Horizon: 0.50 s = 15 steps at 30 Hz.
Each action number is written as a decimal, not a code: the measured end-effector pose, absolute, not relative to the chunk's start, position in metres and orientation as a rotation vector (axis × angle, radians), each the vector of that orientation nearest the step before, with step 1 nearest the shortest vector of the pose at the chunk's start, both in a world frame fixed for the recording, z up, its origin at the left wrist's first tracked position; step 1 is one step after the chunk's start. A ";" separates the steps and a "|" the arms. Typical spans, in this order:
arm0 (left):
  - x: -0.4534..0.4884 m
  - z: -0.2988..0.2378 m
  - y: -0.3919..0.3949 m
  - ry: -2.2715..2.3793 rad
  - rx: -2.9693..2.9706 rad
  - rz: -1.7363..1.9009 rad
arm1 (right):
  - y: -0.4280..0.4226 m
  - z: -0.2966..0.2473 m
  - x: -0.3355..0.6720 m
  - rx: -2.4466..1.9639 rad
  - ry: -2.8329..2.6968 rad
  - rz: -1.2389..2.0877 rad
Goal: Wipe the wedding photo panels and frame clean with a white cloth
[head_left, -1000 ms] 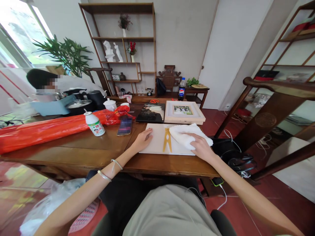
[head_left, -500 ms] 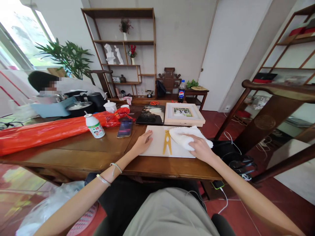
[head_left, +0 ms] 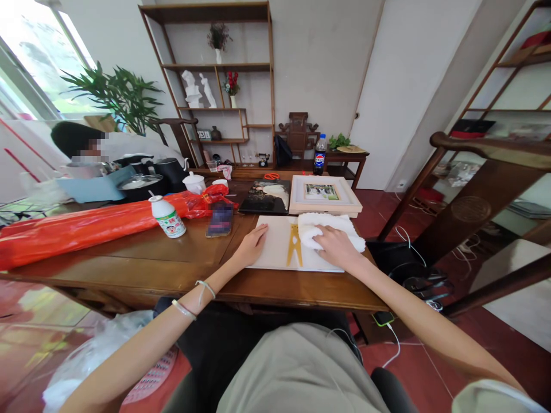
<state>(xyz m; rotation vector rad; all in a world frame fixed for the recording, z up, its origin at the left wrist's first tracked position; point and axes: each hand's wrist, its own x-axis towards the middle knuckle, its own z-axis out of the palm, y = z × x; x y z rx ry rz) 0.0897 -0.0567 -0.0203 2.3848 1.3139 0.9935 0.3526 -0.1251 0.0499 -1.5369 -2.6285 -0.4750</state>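
You've slid the white cloth (head_left: 307,226) a touch up and left since the earlier frame, right hand (head_left: 333,244) along with it; a pale sleeve (head_left: 491,397) now shows lower right. Left hand (head_left: 255,244) hasn't really moved. Hands: your left lies flat, fingers held close together, on the left edge of the white board (head_left: 275,244); your right has its fingers curled over the bunched cloth, holding it down on the board's right half. Board sits center frame, one yellow A-shaped figure (head_left: 295,246) between your hands. Count: two hands, one cloth, one board, one black panel (head_left: 263,197) and one pale framed picture (head_left: 322,192) just behind it, one cola bottle (head_left: 319,156), one white bottle (head_left: 167,217), one phone (head_left: 220,220), one long red bundle (head_left: 107,223). Edges: board's near side runs along the counter (head_left: 198,258) with a strip of brown wood in front; far side close to panel and frame, so little room there. Cloth reaches past the board's right edge, near the counter's end. More room on your left, bare wood between the near edge and the phone and white bottle; wooden chair (head_left: 482,195) stands off at right of frame.
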 end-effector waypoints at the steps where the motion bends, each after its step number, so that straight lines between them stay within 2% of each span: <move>1: 0.090 -0.021 -0.057 1.315 2.389 0.999 | -0.134 0.052 0.352 -1.525 -2.649 -0.453; 8: 0.091 -0.020 -0.059 1.328 2.389 0.990 | -0.186 0.061 0.350 -1.388 -2.758 -0.327; 15: 0.090 -0.021 -0.057 1.305 2.402 0.965 | -0.119 0.055 0.358 -1.459 -2.662 -0.356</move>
